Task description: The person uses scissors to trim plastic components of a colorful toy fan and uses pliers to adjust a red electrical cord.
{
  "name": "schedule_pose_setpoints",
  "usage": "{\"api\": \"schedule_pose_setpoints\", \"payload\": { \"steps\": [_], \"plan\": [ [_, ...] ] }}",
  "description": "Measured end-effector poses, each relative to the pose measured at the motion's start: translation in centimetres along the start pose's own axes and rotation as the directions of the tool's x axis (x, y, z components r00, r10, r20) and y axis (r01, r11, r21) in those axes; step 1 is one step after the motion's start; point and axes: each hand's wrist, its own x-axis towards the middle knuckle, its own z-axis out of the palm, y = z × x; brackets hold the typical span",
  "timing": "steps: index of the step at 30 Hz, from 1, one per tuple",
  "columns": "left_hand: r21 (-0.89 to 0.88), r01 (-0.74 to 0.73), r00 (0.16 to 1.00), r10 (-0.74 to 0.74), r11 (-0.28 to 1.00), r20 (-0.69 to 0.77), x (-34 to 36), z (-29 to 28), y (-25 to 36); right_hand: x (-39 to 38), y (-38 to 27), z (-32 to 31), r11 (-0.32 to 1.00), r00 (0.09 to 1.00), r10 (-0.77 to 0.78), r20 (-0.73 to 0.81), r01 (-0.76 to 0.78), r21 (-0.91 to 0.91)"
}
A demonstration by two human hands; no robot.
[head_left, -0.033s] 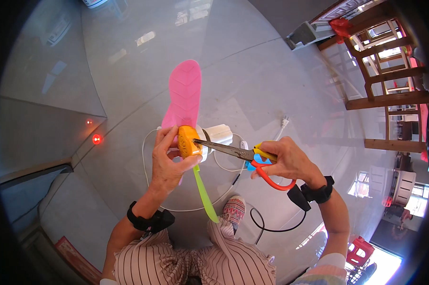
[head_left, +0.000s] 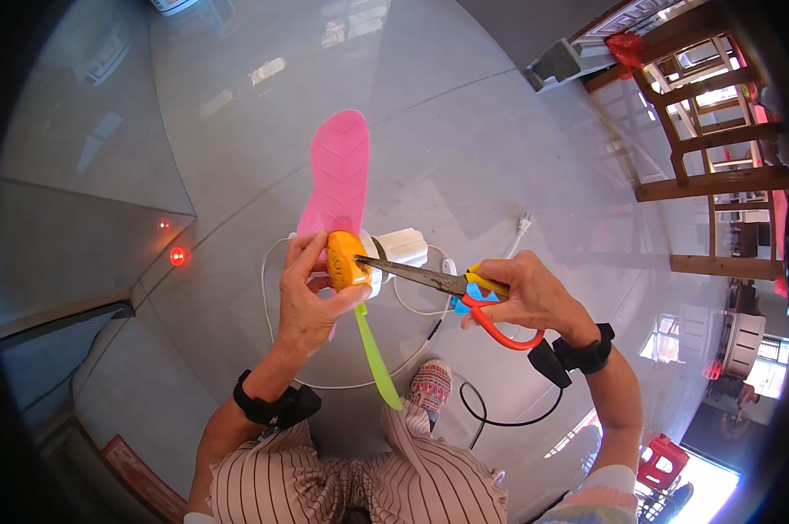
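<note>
A small fan has an orange hub (head_left: pixel 343 262), a long pink blade (head_left: pixel 340 166) pointing away from me and a narrow green blade (head_left: pixel 377 362) pointing toward me. Its white motor housing (head_left: pixel 405 249) sits to the right, behind the hub. My left hand (head_left: pixel 305 304) is closed around the hub's left side, fingers behind and thumb along the near edge. In my right hand (head_left: pixel 534 295) are scissors (head_left: pixel 420 276) with red and yellow handles, gripped by the loops. The blade tips touch the hub's right side, at a dark notch.
A white cord (head_left: pixel 333 387) loops over the grey tiled floor (head_left: pixel 464 148) around the fan, with a plug (head_left: pixel 523 225) at right. A blue object (head_left: pixel 475 299) lies partly behind the scissors. A black cable (head_left: pixel 516 425) curls near my patterned shoe (head_left: pixel 432 382). Wooden framework (head_left: pixel 713 185) stands at far right.
</note>
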Motion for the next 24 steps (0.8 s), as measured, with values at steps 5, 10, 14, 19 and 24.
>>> {"api": "schedule_pose_setpoints", "payload": {
  "steps": [5, 10, 14, 19, 24],
  "plan": [
    [0.006, -0.049, 0.999, 0.049, 0.999, -0.019, -0.2, 0.1, -1.0, 0.0, 0.0, 1.6, 0.929, 0.993, 0.115, 0.034, -0.12, 0.349],
    [0.036, 0.033, 0.999, -0.035, 0.999, 0.037, 0.1, 0.0, 0.0, -1.6, -2.0, 1.2, 0.982, 0.959, -0.088, -0.268, 0.039, -0.183],
    [0.012, -0.022, 1.0, 0.022, 1.0, 0.016, 0.3, -0.1, -0.8, -1.9, -1.5, 2.3, 0.947, 0.922, -0.152, -0.357, 0.033, -0.318],
    [0.027, -0.045, 0.999, 0.044, 0.999, 0.03, 0.3, 0.0, -0.6, -2.0, -1.3, 2.9, 0.902, 0.927, -0.182, -0.327, 0.025, -0.431],
    [0.04, -0.037, 0.999, 0.035, 0.999, 0.038, 0.2, -0.1, -0.5, -1.8, -1.0, 3.5, 0.854, 0.908, -0.241, -0.343, 0.03, -0.519]
  ]
}}
